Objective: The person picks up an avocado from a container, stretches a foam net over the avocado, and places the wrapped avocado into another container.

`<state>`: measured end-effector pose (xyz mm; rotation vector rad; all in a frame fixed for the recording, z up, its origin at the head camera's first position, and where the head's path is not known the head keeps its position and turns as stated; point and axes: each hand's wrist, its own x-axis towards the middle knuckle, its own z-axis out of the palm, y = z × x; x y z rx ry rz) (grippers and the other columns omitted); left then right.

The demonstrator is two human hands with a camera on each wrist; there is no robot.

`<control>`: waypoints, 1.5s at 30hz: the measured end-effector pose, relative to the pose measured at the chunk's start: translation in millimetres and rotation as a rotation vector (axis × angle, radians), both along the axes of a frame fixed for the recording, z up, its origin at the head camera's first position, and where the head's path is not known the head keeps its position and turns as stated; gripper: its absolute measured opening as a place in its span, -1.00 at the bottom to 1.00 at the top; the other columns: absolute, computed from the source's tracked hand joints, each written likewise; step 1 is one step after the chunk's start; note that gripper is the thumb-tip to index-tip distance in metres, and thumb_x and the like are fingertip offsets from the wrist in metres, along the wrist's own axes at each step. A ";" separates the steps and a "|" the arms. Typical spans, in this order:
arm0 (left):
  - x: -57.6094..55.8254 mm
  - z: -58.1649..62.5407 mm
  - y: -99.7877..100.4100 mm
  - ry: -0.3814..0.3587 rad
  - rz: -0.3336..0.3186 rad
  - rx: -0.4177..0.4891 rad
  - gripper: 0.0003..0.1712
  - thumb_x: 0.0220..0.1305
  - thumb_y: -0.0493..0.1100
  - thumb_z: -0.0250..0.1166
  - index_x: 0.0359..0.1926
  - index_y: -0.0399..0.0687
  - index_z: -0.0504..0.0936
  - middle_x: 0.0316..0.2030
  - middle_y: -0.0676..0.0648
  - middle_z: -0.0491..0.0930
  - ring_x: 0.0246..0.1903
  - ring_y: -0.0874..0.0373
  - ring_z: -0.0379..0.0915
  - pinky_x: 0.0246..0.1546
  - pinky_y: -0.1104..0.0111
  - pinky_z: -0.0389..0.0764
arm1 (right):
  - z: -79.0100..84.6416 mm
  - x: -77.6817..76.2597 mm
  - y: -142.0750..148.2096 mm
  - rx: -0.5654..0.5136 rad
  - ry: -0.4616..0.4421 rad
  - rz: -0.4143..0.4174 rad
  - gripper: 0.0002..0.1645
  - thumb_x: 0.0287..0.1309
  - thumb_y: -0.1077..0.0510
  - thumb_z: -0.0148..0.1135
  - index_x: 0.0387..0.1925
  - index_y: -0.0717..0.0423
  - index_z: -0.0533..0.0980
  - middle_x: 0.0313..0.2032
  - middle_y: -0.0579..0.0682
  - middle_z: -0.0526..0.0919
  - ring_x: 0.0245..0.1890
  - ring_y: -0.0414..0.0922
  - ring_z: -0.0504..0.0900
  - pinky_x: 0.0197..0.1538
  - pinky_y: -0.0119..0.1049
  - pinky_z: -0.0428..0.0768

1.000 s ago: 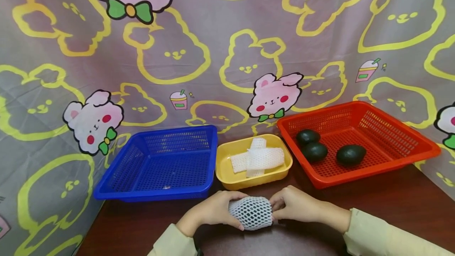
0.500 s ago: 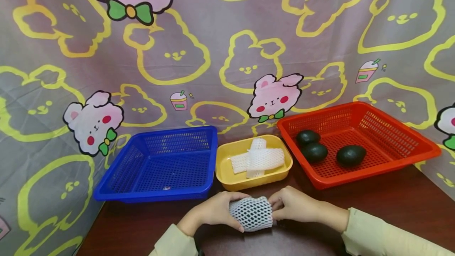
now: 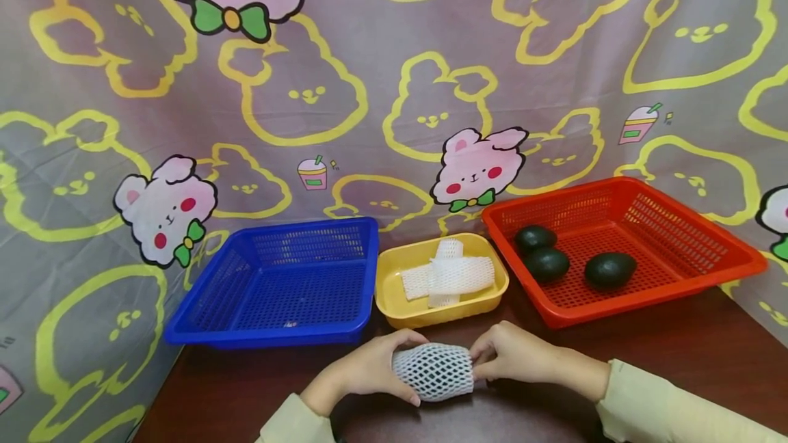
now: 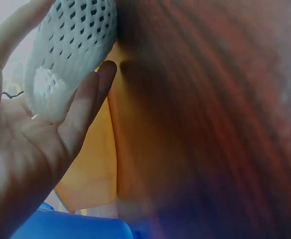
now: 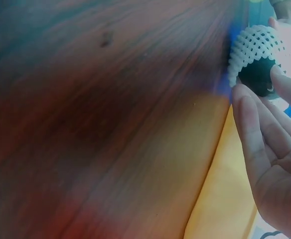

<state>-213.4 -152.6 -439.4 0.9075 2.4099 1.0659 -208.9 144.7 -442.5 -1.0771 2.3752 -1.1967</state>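
A white foam net sleeve covers a dark green avocado in front of the yellow tray. My left hand grips its left end, thumb on the near side and fingers behind. At the other end, the fingers and thumb of my right hand pinch the sleeve's rim. The right wrist view shows the avocado's dark end bare inside the sleeve's mouth, between thumb and fingertips. From the left wrist, the closed-up netting lies against the palm and curved fingers.
Behind the hands stands a yellow tray holding several flat foam sleeves. A blue basket is on the left. The red basket on the right contains 3 avocados. A patterned cloth hangs behind them.
The sleeved avocado and my left hand have shifted slightly left. My right hand keeps its place at the sleeve's right end, and the baskets and tray stay put.
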 end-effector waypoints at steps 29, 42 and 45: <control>4.1 -2.6 0.5 0.024 -0.024 0.017 -0.13 -0.12 -0.09 0.72 0.25 -0.01 0.54 0.08 0.14 0.59 0.05 0.31 0.47 0.17 0.36 0.43 | -1.0 1.2 0.9 0.013 0.082 0.082 -0.95 0.21 0.19 0.43 -0.28 0.02 0.75 -0.52 -0.29 0.68 -0.54 -0.49 0.56 -0.47 -0.47 0.58; 11.6 -1.7 11.2 0.108 -0.060 0.014 -0.05 -0.16 -0.09 0.74 0.29 0.02 0.48 0.11 0.15 0.54 0.09 0.33 0.43 0.19 0.34 0.44 | 1.8 4.0 2.9 0.003 0.100 0.101 -0.96 0.23 0.19 0.42 -0.29 0.01 0.74 -0.52 -0.32 0.65 -0.52 -0.53 0.52 -0.46 -0.46 0.58; 12.0 -1.4 13.1 0.117 -0.047 0.001 -0.09 -0.16 -0.09 0.74 0.25 0.06 0.50 0.07 0.18 0.55 0.07 0.34 0.44 0.16 0.35 0.46 | 3.0 4.4 2.5 0.005 0.114 0.103 -0.96 0.23 0.19 0.42 -0.28 0.02 0.74 -0.51 -0.36 0.64 -0.51 -0.53 0.51 -0.46 -0.47 0.58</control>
